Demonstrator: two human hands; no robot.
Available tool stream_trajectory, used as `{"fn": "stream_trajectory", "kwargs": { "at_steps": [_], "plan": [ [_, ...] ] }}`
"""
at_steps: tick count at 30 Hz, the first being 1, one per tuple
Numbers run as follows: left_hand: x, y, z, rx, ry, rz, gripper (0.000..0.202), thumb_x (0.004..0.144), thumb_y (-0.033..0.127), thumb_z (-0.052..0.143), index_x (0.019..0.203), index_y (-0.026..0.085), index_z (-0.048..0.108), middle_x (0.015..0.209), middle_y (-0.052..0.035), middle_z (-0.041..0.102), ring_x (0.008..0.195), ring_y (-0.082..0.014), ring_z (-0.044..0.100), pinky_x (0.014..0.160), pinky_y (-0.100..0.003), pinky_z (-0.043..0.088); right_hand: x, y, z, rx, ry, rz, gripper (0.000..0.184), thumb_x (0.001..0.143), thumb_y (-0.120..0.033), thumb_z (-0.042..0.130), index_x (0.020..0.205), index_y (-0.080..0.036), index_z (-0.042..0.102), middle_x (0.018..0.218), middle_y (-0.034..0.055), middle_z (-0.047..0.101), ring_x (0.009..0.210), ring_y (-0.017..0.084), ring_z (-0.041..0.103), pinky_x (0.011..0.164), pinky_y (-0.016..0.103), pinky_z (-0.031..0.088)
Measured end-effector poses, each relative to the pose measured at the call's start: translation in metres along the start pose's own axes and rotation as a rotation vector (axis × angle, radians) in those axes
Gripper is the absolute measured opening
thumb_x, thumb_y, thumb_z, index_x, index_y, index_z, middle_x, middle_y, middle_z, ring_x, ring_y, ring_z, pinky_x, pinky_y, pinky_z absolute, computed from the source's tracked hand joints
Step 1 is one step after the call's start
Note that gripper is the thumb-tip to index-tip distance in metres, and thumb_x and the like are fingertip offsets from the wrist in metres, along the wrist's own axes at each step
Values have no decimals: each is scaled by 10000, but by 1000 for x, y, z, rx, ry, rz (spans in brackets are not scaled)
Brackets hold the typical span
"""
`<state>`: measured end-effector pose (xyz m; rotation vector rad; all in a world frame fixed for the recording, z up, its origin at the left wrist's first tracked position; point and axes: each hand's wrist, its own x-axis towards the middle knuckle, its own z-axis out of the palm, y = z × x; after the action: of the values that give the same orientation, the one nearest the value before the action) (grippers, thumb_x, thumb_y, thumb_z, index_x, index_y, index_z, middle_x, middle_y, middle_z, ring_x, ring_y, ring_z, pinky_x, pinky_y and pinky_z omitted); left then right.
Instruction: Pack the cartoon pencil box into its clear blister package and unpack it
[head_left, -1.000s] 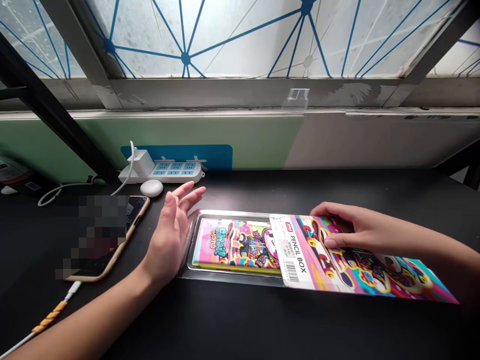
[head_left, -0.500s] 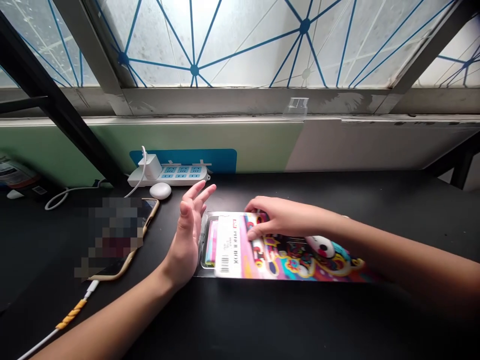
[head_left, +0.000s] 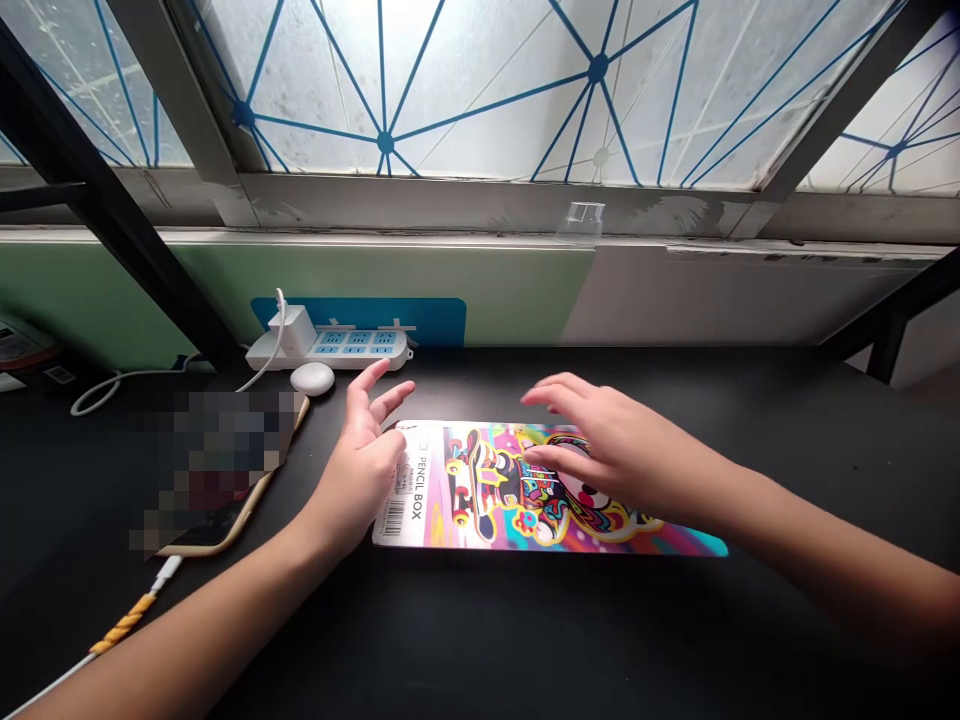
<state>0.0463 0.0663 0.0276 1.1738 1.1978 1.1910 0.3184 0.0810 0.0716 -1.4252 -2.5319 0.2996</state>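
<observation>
A flat, brightly printed pencil box package (head_left: 495,500) lies lengthwise on the black table, its white end with a barcode and the words PENCIL BOX towards the left. The print shows a cartoon figure with a skateboard. My left hand (head_left: 367,455) is at the package's left end, thumb against its upper left corner and fingers stretched apart. Over the right half hovers my right hand (head_left: 611,440), open, with fingers spread and nothing held. It hides part of the cartoon's head. Whether its fingertips touch the card I cannot tell.
A phone (head_left: 247,510) with a blurred screen lies at left, joined to a white cable with an orange wrap (head_left: 124,622). Behind it are a white oval object (head_left: 312,379) and a power strip (head_left: 352,343) with a charger (head_left: 294,330). A window (head_left: 480,90) spans the back.
The card has slid left over the clear plastic tray, which no longer shows. My right hand has let go of the card and moved right. My left thumb has come down onto the card's corner.
</observation>
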Motion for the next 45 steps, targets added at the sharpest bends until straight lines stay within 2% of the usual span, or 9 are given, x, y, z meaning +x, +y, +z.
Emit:
{"fn": "stream_trajectory", "kwargs": {
  "at_steps": [6,13,18,23,28,31,37,41,45],
  "plan": [
    [12,-6,2,42,84,14,819,826,153,577,1547,396,275,1345,-89,610,1224,-242,614,828,-327,576,-26,49,6,257,-68,220,445,965,-640,478,1087,-246,644,1109,98,711,946,283,676,780,389,527],
    [21,-6,0,5,109,-112,725,852,305,708,1485,395,367,1217,-68,587,939,-211,698,649,-297,583,-24,53,8,332,-112,230,379,975,-597,494,1021,-251,640,974,67,732,860,266,683,687,361,501],
    [23,-10,-2,141,63,-47,504,915,401,632,1376,253,491,1299,-106,563,1183,-272,623,772,-327,565,-27,55,9,320,-46,219,381,942,-618,546,992,-247,612,990,65,702,827,244,653,694,363,492],
    [22,-11,-5,168,13,-38,418,925,433,617,1288,232,571,1292,-91,598,1256,-277,575,942,-372,506,-26,51,11,278,22,231,400,889,-642,621,949,-247,605,966,50,690,809,228,645,684,344,502],
    [15,-7,-2,19,6,-104,475,898,560,657,1259,259,590,1119,-48,681,915,-227,686,725,-316,558,-28,56,9,135,334,68,370,863,-600,690,880,-239,606,850,34,635,711,202,600,608,331,484],
    [9,-4,1,-12,-7,0,434,930,593,623,1201,254,617,971,-20,702,823,-191,678,706,-289,561,-33,58,4,23,549,-101,330,843,-533,754,866,-243,598,818,25,615,706,204,587,621,344,489],
    [0,5,-1,78,28,362,284,1017,461,566,957,219,702,1338,-56,664,1250,-261,609,1053,-378,481,-44,56,-3,-129,792,-300,230,811,-234,830,907,-262,622,827,9,643,657,179,602,618,338,508],
    [-3,12,-3,100,1,416,398,1056,463,469,857,195,687,1301,-80,686,1179,-274,663,1028,-434,513,-47,52,4,-236,747,-418,191,845,-148,767,867,-249,607,857,23,647,678,175,616,641,323,520],
    [-2,12,-6,254,-94,432,314,1050,448,481,997,212,681,1247,-80,704,1190,-268,658,1022,-425,525,-48,43,21,-268,585,-502,74,941,-138,607,947,-207,581,977,83,678,711,179,649,609,303,510]
  ]
}}
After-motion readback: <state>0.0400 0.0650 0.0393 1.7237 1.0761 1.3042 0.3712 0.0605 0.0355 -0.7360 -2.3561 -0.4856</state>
